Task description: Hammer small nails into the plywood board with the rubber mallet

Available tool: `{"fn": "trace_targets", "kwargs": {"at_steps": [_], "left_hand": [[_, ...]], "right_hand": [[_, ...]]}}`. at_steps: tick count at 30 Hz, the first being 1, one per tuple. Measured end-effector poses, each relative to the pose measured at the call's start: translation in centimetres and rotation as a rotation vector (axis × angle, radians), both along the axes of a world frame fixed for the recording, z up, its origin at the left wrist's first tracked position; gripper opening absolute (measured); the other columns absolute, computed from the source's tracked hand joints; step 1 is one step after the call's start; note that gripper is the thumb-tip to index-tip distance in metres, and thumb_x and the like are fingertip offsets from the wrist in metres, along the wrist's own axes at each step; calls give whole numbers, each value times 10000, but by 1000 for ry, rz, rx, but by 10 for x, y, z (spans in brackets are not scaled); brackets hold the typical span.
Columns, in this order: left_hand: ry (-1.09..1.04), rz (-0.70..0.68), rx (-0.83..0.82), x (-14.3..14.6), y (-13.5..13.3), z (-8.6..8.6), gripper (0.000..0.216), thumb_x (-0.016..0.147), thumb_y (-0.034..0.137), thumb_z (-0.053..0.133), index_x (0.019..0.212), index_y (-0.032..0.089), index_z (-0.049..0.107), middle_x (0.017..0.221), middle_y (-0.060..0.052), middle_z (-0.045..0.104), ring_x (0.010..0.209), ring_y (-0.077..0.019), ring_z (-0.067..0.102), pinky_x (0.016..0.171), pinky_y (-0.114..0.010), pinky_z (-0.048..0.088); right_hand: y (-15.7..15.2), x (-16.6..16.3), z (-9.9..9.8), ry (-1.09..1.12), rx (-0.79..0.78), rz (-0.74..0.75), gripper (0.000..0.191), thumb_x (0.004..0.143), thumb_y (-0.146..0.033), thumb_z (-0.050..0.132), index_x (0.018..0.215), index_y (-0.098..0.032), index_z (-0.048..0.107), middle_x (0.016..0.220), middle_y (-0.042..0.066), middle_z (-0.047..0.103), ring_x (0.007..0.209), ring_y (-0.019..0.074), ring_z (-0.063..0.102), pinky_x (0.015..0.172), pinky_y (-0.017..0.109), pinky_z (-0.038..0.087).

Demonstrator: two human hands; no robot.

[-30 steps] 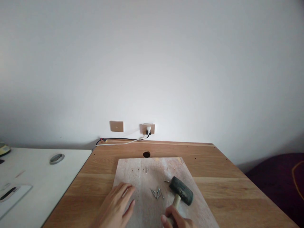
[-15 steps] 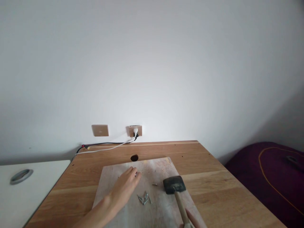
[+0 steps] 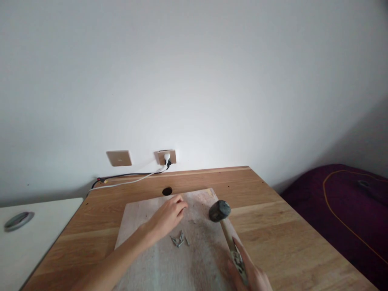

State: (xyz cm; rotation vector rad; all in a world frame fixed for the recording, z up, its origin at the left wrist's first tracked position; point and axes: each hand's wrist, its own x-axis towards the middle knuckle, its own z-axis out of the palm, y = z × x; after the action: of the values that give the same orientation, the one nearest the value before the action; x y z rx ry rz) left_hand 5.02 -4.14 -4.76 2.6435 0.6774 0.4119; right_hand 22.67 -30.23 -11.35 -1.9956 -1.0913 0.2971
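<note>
My right hand (image 3: 253,273) grips the pale wooden handle of a rubber mallet (image 3: 220,211). The mallet's black head is over the right edge of a worn, whitish wooden board (image 3: 136,226). My left hand (image 3: 172,212) is above the far half of the board with its fingers pinched together. What is between the fingertips, if anything, is too small and hidden to make out. A small pile of metal screws or nails (image 3: 179,240) lies on the board nearer to me, right of my left forearm. One more small metal piece (image 3: 192,221) lies farther up.
The board rests on a wooden table (image 3: 263,214) with a round cable hole (image 3: 167,191). Cables (image 3: 130,181) run along its back edge to a wall socket (image 3: 167,157). A white surface (image 3: 39,234) adjoins on the left; a purple padded item (image 3: 348,214) is at the right.
The mallet's head has turned so that its round face shows, and more of my right hand is in view. My left hand has shifted slightly right over the board. The camera view has tilted down.
</note>
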Motion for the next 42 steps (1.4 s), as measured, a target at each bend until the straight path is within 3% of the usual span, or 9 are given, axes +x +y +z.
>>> {"fn": "trace_targets", "kwargs": {"at_steps": [4, 8, 11, 14, 19, 25, 31, 36, 42], "left_hand": [[-178, -104, -213, 54, 6, 8, 231, 976, 151, 572, 1038, 221, 783, 1038, -35, 721, 908, -137, 689, 871, -232, 535], [-196, -89, -265, 83, 12, -5, 252, 924, 61, 595, 995, 194, 797, 1019, -47, 769, 943, -160, 713, 887, -241, 522], [-202, -95, -262, 83, 13, -20, 261, 878, 25, 609, 951, 186, 799, 1018, -48, 784, 943, -165, 721, 880, -241, 524], [-260, -85, -280, 80, 12, -29, 275, 854, 19, 628, 1012, 182, 783, 1026, -42, 787, 920, -152, 714, 863, -231, 520], [-239, -116, -264, 81, 13, -31, 233, 848, 19, 634, 964, 175, 761, 926, -25, 764, 834, -136, 674, 806, -224, 490], [-246, -123, -260, 81, 16, -32, 156, 851, 61, 678, 879, 185, 769, 938, -31, 761, 914, -160, 696, 836, -241, 504], [-310, -98, -435, 84, 17, -38, 304, 863, 60, 700, 1130, 201, 731, 952, -23, 801, 878, -145, 744, 844, -247, 549], [-305, -95, -489, 86, 20, -44, 338, 867, 89, 708, 1186, 200, 701, 988, -35, 824, 895, -148, 770, 875, -255, 579], [-316, -120, -493, 84, 20, -43, 404, 859, 71, 677, 1241, 204, 698, 970, -24, 819, 859, -128, 753, 810, -211, 545]], "right_hand": [[-3, -2, 17, 108, -47, -32, 644, 964, -615, 559, 1420, -179, 684, 1139, 168, 816, 1104, 354, 787, 856, 354, 642], [-4, -9, 25, 204, -110, -79, 707, 986, -640, 518, 1496, -162, 628, 775, 110, 794, 775, 343, 807, 606, 345, 622], [-6, -13, 28, 262, -130, -87, 733, 990, -642, 520, 1531, -151, 580, 593, 53, 704, 559, 298, 735, 478, 317, 551], [-6, -14, 31, 307, -140, -97, 765, 978, -665, 534, 1551, -158, 545, 544, 16, 657, 443, 254, 652, 416, 298, 490], [-7, -10, 28, 343, -195, -75, 830, 944, -728, 557, 1546, -158, 525, 514, -19, 605, 377, 213, 570, 383, 281, 442], [-5, -1, 31, 506, -250, 31, 822, 929, -789, 520, 1421, -130, 529, 445, -87, 480, 331, 138, 416, 323, 220, 332], [13, -3, 57, 554, -207, 82, 770, 918, -763, 538, 1347, -125, 506, 465, -121, 436, 334, 100, 335, 312, 198, 306], [36, -3, 67, 449, -133, 100, 646, 970, -698, 519, 1313, -149, 517, 444, -123, 444, 324, 96, 358, 336, 190, 302], [40, -2, 64, 328, -212, 140, 672, 1004, -621, 484, 1467, -134, 493, 432, -112, 477, 328, 126, 440, 352, 202, 330]]}}
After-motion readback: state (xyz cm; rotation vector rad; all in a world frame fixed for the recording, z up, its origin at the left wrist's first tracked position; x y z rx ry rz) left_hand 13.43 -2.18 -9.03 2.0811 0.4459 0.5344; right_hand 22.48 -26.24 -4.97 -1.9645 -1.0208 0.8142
